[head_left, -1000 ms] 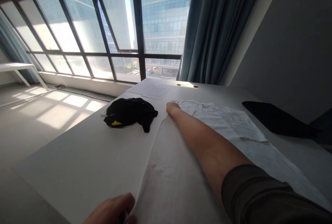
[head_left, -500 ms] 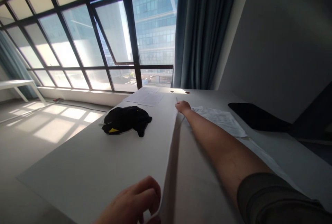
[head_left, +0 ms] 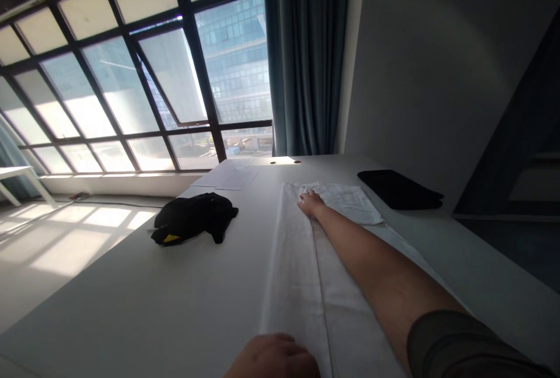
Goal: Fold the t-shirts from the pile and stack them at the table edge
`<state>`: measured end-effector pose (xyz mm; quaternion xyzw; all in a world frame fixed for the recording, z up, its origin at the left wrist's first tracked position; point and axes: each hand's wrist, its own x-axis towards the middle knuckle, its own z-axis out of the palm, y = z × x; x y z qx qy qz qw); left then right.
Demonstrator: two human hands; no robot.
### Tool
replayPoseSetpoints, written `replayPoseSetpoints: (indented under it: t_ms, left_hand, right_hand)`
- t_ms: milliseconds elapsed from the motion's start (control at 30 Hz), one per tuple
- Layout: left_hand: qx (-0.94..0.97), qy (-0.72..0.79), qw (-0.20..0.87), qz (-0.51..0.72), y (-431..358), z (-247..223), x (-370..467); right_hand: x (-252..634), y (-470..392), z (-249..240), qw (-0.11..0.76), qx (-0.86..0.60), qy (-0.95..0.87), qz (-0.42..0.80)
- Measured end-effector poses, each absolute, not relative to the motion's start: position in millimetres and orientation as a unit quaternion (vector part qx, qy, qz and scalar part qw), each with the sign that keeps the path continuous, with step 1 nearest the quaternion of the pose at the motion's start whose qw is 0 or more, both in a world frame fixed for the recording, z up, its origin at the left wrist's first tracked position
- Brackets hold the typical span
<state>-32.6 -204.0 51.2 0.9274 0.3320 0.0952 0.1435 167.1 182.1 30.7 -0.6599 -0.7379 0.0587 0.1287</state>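
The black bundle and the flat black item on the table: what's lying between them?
White cloth lies between the black bundle and the flat black item, with the right hand on it, as the head view shows.

A white cloth lies along the counter, a long strip folded over its left side. The right hand touches its far end, the left hand its near part. Left sits a black bundle with yellow; right, a flat black item.
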Motion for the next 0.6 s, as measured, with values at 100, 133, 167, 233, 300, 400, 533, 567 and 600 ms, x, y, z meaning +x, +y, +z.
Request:
replayPoseSetpoints:
  t_ms: [100, 133, 167, 233, 300, 400, 533, 567, 600]
  left_hand:
    - [0.93, 0.331, 0.021, 0.158, -198.2, 22.9, -39.4]
    - [0.929, 0.327, -0.032, 0.171, -197.2, 14.3, -43.4]
    - [0.927, 0.321, -0.081, 0.176, -196.9, 6.3, -47.4]
    - [0.924, 0.31, -0.149, 0.168, -197.9, -6.0, -53.6]
    - [0.922, 0.306, -0.178, 0.157, -200.0, -11.8, -55.9]
    - [0.933, 0.271, -0.18, 0.151, -202.9, -8.9, -54.3]
    - [0.948, 0.236, -0.154, 0.148, -205.5, 2.1, -53.8]
    - [0.949, 0.236, -0.149, 0.147, -206.1, 4.4, -54.6]
    - [0.951, 0.235, -0.144, 0.143, -206.8, 6.8, -55.3]
  right_hand:
    - [168.9, 180.6, 16.0, 0.121, -0.648, -0.75, 0.054]
    - [169.4, 180.3, 11.6, 0.115, -0.645, -0.754, 0.054]
    - [169.7, 180.1, 7.6, 0.109, -0.643, -0.757, 0.054]
    - [170.0, 179.2, 1.6, 0.101, -0.643, -0.758, 0.048]
    - [169.9, 177.5, -0.6, 0.105, -0.647, -0.755, 0.032]
    - [173.3, 172.1, 3.9, 0.118, -0.646, -0.754, 0.001]
    - [205.2, 158.3, 15.5, 0.112, -0.619, -0.777, -0.027]
    - [221.3, 153.2, 17.6, 0.11, -0.615, -0.78, -0.03]
    - [240.6, 147.2, 19.1, 0.112, -0.614, -0.781, -0.027]
